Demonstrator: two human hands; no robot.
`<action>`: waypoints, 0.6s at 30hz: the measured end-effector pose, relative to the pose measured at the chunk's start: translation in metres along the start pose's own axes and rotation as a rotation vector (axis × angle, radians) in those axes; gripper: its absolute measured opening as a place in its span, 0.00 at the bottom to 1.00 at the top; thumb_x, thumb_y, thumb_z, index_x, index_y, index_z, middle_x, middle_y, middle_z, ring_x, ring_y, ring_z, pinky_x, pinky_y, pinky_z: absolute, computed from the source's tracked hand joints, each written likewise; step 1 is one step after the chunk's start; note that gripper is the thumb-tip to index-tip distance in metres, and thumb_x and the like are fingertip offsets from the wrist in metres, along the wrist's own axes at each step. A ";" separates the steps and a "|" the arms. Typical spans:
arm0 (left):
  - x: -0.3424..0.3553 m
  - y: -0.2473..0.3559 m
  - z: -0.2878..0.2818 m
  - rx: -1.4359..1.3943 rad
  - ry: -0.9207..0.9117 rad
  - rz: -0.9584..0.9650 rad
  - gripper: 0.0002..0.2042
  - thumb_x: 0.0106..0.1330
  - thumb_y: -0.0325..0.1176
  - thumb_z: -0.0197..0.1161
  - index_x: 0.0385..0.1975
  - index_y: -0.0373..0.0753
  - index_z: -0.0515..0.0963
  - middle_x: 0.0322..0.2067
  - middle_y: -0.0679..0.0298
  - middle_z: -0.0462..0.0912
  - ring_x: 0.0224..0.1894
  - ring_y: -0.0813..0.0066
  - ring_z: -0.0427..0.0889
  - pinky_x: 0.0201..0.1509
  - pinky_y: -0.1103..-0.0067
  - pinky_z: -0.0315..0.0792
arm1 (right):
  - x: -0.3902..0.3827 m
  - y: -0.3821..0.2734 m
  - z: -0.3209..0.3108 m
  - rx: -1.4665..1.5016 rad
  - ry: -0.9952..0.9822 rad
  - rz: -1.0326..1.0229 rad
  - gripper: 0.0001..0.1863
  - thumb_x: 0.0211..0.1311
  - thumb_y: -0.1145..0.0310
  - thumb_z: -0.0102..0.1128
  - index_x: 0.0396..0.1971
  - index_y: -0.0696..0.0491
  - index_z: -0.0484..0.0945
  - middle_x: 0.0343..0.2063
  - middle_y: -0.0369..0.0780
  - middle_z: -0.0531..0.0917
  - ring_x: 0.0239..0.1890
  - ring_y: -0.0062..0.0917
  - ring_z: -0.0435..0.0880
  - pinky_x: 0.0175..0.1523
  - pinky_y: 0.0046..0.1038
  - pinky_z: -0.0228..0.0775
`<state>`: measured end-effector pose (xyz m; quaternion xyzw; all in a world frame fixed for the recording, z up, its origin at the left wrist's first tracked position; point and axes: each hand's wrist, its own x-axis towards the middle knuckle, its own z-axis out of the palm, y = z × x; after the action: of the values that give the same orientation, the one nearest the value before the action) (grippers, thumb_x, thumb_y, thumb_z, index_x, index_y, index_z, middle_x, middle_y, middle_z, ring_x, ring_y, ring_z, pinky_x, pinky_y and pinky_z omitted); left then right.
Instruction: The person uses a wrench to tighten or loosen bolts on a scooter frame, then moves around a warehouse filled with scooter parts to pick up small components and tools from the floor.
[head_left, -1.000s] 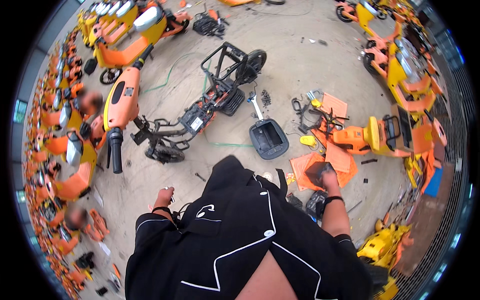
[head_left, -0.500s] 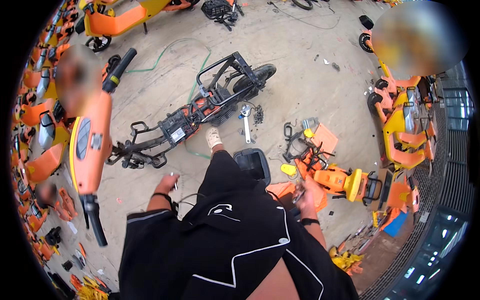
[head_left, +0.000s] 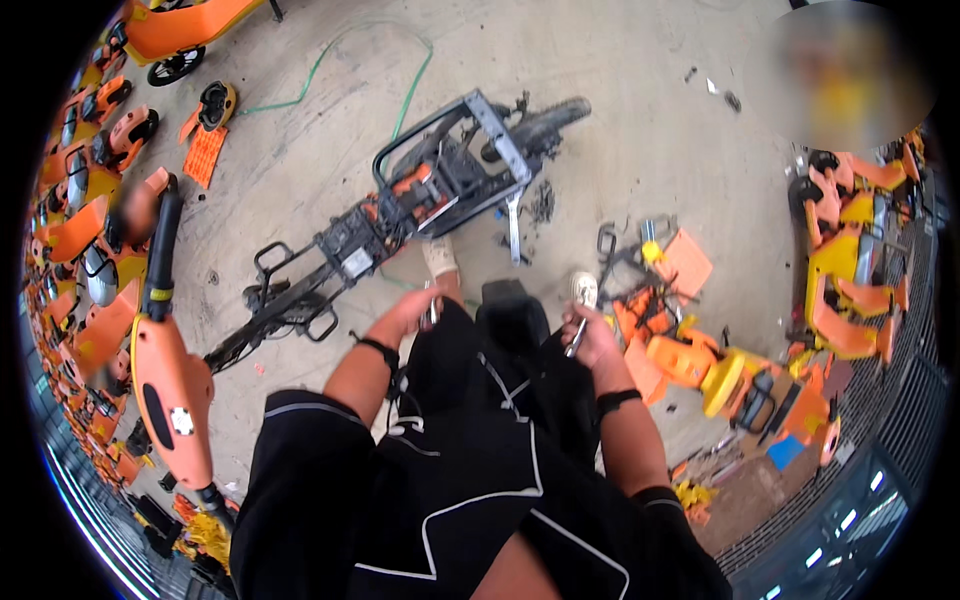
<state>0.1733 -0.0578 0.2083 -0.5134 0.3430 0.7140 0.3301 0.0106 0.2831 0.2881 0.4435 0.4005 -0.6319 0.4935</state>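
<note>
In front of me lies a stripped black scooter frame (head_left: 345, 240), with orange parts inside it. My left hand (head_left: 408, 312) is closed around a small shiny metal piece (head_left: 434, 309), whose kind I cannot make out. To the right, my right hand (head_left: 597, 342) is wrapped round a short silver rod-shaped metal tool (head_left: 575, 343). Both hands are in the air above my legs, apart from the frame. A long silver wrench (head_left: 515, 232) lies on the floor beside the frame's rear end. At left stands the orange handlebar cover (head_left: 172, 400) with its black grips.
Orange and black loose parts (head_left: 640, 300) lie on the floor to the right, near a yellow and orange body panel (head_left: 700, 365). A dark seat-like box (head_left: 512, 308) is between my legs. Rows of orange scooters line both sides. A green hose (head_left: 415, 85) crosses the floor.
Both hands have come inward and forward, closer together over my legs. My view has shifted, and a second shoe now shows on the right. The scooter frame appears closer.
</note>
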 end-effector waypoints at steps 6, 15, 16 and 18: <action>0.050 -0.014 0.017 -0.742 -0.423 0.056 0.20 0.72 0.46 0.53 0.17 0.47 0.64 0.18 0.71 0.61 0.19 0.80 0.61 0.13 0.83 0.55 | 0.122 -0.062 -0.016 -0.019 -0.270 0.203 0.10 0.67 0.61 0.56 0.42 0.50 0.74 0.25 0.33 0.74 0.20 0.19 0.67 0.27 0.24 0.60; -0.057 -0.119 0.124 -1.030 -0.210 0.012 0.23 0.73 0.50 0.50 0.15 0.48 0.60 0.18 0.71 0.58 0.20 0.79 0.59 0.15 0.84 0.53 | 0.055 -0.048 -0.089 0.489 -0.221 0.206 0.06 0.71 0.63 0.51 0.41 0.47 0.73 0.24 0.31 0.68 0.19 0.17 0.63 0.27 0.24 0.59; -0.061 -0.120 0.126 -0.975 -0.192 0.033 0.23 0.72 0.50 0.51 0.14 0.48 0.60 0.18 0.72 0.57 0.19 0.80 0.58 0.15 0.84 0.52 | 0.042 -0.047 -0.086 0.499 -0.276 0.243 0.06 0.71 0.63 0.50 0.41 0.46 0.73 0.25 0.31 0.68 0.19 0.17 0.64 0.26 0.24 0.60; -0.057 -0.095 0.125 -0.978 -0.142 0.004 0.23 0.72 0.50 0.51 0.14 0.48 0.60 0.17 0.72 0.57 0.19 0.79 0.58 0.16 0.84 0.52 | 0.053 -0.060 -0.074 0.441 -0.341 0.252 0.07 0.71 0.62 0.49 0.41 0.47 0.74 0.24 0.31 0.69 0.19 0.17 0.65 0.26 0.24 0.60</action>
<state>0.2032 0.0908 0.2787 -0.5576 -0.0550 0.8252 0.0716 -0.0425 0.3501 0.2202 0.4739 0.1069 -0.7026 0.5200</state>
